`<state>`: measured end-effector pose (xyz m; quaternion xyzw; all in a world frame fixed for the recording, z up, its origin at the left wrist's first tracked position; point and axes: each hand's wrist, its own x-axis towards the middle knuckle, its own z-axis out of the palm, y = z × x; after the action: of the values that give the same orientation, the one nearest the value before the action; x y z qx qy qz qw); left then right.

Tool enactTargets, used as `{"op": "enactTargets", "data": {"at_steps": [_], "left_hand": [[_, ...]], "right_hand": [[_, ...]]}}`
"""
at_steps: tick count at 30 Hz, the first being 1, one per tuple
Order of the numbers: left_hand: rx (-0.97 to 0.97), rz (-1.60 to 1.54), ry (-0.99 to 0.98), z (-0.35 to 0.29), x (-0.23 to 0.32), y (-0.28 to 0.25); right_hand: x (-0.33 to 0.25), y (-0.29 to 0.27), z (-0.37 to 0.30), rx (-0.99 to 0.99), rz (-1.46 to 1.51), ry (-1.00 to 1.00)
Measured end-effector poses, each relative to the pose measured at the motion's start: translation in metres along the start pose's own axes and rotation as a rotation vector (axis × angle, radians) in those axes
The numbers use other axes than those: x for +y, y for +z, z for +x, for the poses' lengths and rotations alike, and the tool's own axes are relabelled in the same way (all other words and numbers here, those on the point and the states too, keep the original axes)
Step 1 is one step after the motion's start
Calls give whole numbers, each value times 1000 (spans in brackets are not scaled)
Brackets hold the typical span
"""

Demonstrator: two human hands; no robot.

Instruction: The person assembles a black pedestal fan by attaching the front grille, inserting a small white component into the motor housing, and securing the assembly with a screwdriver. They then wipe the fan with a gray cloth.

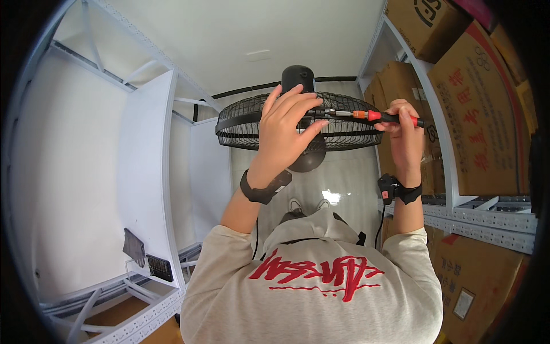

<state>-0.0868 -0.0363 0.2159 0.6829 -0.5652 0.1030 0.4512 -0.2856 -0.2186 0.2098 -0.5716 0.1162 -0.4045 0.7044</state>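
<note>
A black fan point(235, 123) with a round wire guard stands in front of me, seen from above. My left hand point(286, 120) lies across the top of its rim, fingers stretched out and spread, thumb apart on the near side. Between thumb and forefinger runs the metal shaft of a screwdriver, its tip at the rim and partly hidden. My right hand point(404, 129) is closed around the red and black screwdriver handle point(375, 116), holding the tool level, pointing left. Behind the guard is the dark motor housing point(298, 75); the round front hub point(309, 159) shows on the near side.
White metal shelving point(146, 160) stands on the left, with a small black keypad-like device point(159, 268) and a dark flat panel point(134, 246) on it. Cardboard boxes point(481, 114) fill the right-hand shelves point(481, 226). Shiny pale floor tiles point(349, 183) lie below the fan.
</note>
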Motion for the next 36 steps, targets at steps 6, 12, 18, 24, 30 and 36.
{"op": "enactTargets", "data": {"at_steps": [6, 12, 18, 24, 30, 36], "left_hand": [[30, -13, -10, 0, 2, 3], [85, 1, -22, -1, 2, 6], [104, 2, -40, -1, 4, 9], [96, -18, -67, -2, 3, 8], [96, -21, -72, -2, 4, 9], [110, 21, -38, -4, 5, 10]], "right_hand": [[21, 1, 2, -12, 173, 90], [30, -4, 1, -64, 267, 147], [31, -16, -2, -103, 288, 183], [29, -23, -3, -184, 223, 159], [22, -18, 0, -79, 121, 248], [6, 5, -5, 88, -103, 139]]}}
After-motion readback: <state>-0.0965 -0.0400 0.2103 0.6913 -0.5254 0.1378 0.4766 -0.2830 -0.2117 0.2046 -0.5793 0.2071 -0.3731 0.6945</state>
